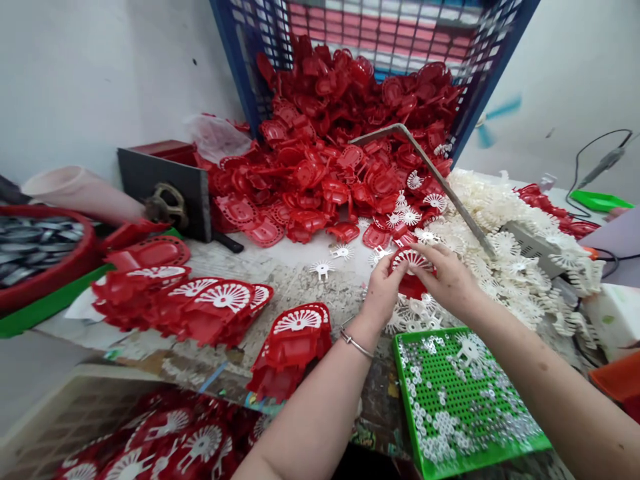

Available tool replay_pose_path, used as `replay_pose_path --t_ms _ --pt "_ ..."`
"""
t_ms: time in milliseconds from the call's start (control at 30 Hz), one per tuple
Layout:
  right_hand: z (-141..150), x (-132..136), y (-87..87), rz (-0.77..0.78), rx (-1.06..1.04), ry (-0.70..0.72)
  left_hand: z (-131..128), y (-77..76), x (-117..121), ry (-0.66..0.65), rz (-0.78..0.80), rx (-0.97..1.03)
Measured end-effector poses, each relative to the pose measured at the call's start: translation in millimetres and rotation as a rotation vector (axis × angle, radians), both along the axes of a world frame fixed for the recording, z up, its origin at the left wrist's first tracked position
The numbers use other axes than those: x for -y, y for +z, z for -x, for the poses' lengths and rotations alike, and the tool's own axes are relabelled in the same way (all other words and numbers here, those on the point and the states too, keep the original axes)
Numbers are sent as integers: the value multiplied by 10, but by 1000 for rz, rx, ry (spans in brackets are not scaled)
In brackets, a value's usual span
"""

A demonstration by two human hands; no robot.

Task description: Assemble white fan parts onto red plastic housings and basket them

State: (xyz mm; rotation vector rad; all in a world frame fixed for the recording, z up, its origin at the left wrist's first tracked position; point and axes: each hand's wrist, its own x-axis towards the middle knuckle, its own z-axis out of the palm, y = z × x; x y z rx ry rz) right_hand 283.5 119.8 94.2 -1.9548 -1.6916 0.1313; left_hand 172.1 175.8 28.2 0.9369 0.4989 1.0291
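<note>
In the head view, the fingers [432,268] of the left hand [384,287] and right hand [453,277] gripped a glossy red plastic piece [412,289] bearing a white fan-shaped insert [409,256], above the scuffed, paint-flecked surface [215,257], just beyond a perforated green tray [407,397] of small rings [445,427].

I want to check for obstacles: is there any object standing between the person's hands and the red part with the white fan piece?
Nothing visible does: the left hand and right hand both hold the red part directly, with the white fan piece against it.
</note>
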Motion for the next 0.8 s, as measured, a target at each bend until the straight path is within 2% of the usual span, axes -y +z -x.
replay_pose_path --t_ms 100,200,300,400,800 --pt "35 42 10 -107 -27 60 20 -26 -34 92 -54 -18" --pt "17 21 -44 -224 -129 2 33 -11 -32 158 -88 -77" --pt "-10 -37 -155 -122 -505 -62 16 5 -1 163 -67 -104" --pt "-10 -58 -238 -4 -743 1 -8 -6 18 162 -87 -137" --pt "-33 -4 -215 65 -850 -38 14 43 42 218 -195 -279"
